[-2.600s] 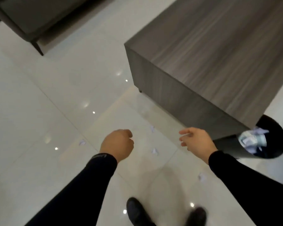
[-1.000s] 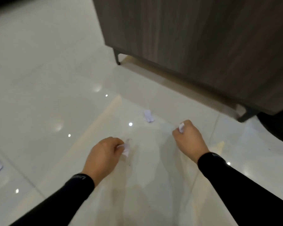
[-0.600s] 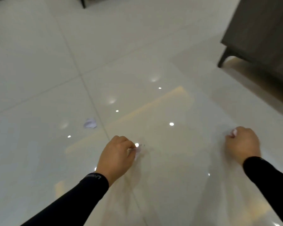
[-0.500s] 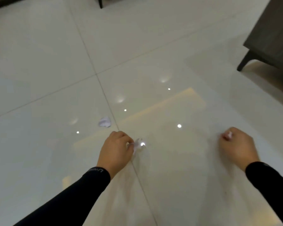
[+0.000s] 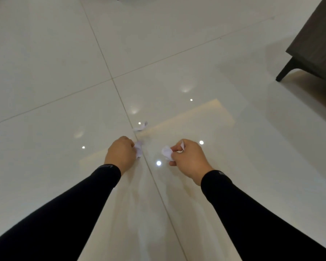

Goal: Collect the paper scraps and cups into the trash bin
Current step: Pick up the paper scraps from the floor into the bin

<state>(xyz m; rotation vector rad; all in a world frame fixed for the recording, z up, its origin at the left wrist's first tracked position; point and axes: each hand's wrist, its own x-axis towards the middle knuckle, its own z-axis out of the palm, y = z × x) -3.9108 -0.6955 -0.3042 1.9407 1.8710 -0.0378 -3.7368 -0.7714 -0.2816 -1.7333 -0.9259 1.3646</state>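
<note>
Loose scrap [image 5: 141,126] beyond both hands.

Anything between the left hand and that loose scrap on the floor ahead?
Nothing visible. The loose scrap lies on bare tile just beyond the left hand, which already holds a paper scrap.

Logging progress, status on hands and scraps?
Left hand shut on scrap. Right hand shut on scraps. One loose scrap on floor just ahead. Bin not in view, path clear.
</note>
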